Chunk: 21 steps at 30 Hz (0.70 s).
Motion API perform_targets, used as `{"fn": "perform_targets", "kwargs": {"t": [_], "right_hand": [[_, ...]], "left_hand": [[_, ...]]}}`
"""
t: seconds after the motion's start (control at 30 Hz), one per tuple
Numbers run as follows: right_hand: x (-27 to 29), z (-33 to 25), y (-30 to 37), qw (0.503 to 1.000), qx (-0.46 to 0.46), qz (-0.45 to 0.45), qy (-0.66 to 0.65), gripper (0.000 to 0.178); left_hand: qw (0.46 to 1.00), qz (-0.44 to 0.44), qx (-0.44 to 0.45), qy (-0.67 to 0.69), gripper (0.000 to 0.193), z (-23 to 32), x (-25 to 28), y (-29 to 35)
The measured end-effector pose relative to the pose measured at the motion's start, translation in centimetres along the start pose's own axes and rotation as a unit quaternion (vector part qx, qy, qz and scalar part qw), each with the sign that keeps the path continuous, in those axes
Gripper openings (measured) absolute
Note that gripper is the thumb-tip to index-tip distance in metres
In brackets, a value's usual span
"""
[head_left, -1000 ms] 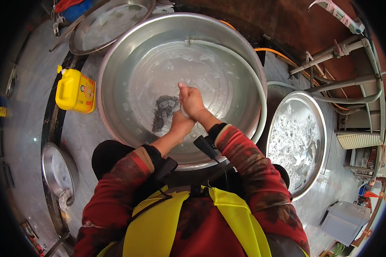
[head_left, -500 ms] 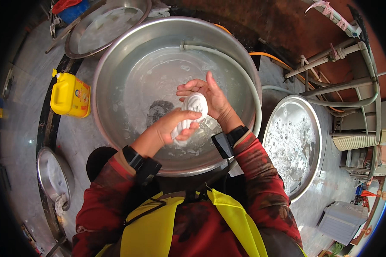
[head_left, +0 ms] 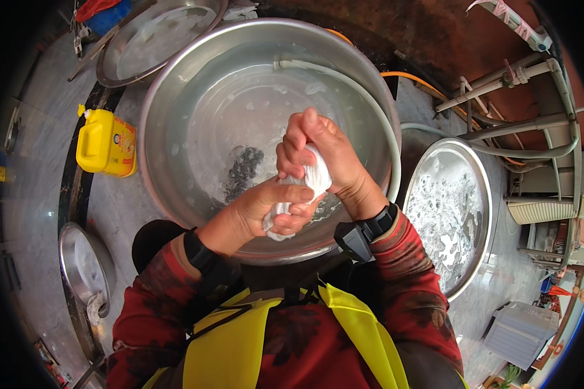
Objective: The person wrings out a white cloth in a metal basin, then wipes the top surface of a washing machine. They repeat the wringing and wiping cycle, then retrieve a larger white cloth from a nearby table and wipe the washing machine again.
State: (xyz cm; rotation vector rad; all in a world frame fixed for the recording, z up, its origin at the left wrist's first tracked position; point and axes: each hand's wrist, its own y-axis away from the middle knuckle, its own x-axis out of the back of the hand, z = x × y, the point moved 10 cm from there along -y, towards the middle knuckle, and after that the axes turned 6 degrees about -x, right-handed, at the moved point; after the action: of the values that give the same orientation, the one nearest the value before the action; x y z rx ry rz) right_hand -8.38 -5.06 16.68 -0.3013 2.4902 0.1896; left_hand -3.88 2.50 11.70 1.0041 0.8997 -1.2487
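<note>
A wet white cloth, twisted into a bundle, is squeezed between my two hands above a big steel basin. My left hand wraps round its lower part, and a loose end hangs out under the fingers. Higher up, my right hand is closed over the upper end. Water fills the steel basin below. In it a dark clump lies left of my hands, its kind unclear. A pale hose hangs over the basin's right rim, one end in the water.
An oval basin of foamy water stands at the right. At the left are a yellow jug and a small steel bowl with a rag on its rim. Another water-filled basin sits far left. Pipe framing stands far right.
My right hand has gone from open fingers beside the cloth to gripping its upper end. Both hands and the cloth have shifted slightly right.
</note>
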Motion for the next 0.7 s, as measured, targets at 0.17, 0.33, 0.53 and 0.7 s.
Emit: {"fn": "perform_targets", "kwargs": {"t": [0.17, 0.33, 0.53, 0.7], "right_hand": [[3.4, 4.1, -0.3, 0.976, -0.102, 0.162, 0.102, 0.047], [5.7, 8.4, -1.6, 0.957, -0.106, 0.213, 0.169, 0.046], [10.6, 11.4, -2.1, 0.921, -0.008, 0.376, 0.101, 0.045], [13.3, 11.7, -0.4, 0.896, 0.023, 0.443, -0.011, 0.044]], "left_hand": [[0.976, 0.190, 0.009, -0.104, 0.019, -1.1, 5.3, 0.0], [0.905, 0.359, -0.073, -0.215, 0.016, -1.5, 11.6, 0.5], [0.632, 0.524, -0.215, -0.528, 0.028, 2.8, 15.5, 3.0], [0.528, 0.430, -0.312, -0.663, 0.035, 4.8, 11.7, 2.0]]}}
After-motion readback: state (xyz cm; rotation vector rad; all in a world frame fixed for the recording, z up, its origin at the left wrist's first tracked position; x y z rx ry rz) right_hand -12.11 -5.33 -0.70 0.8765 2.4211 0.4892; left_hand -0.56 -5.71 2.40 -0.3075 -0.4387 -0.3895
